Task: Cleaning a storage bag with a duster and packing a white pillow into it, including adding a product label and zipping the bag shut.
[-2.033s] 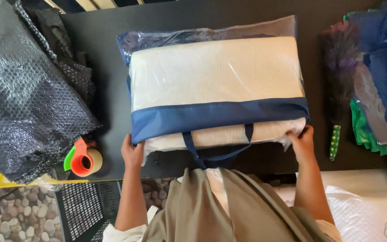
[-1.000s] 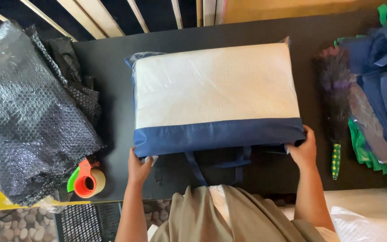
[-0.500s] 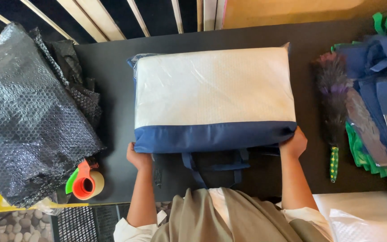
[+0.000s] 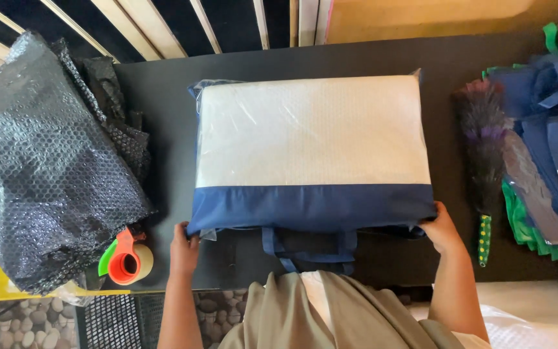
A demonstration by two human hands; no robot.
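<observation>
Blue-banded bag (image 4: 311, 152) now fully covers the pillow at frame centre, so I keep my left hand (image 4: 183, 249) and right hand (image 4: 444, 229) closed on its lower corners, handles (image 4: 308, 249) hanging free.

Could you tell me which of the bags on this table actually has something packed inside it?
The clear-fronted bag with the navy band, held at its near corners by both hands, holds a white pillow; the navy bags at the right lie flat.

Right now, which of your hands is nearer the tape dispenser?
Left. The left hand grips the near left corner of the pillow bag, just right of the tape dispenser. The right hand holds the bag's opposite corner, far across.
</observation>
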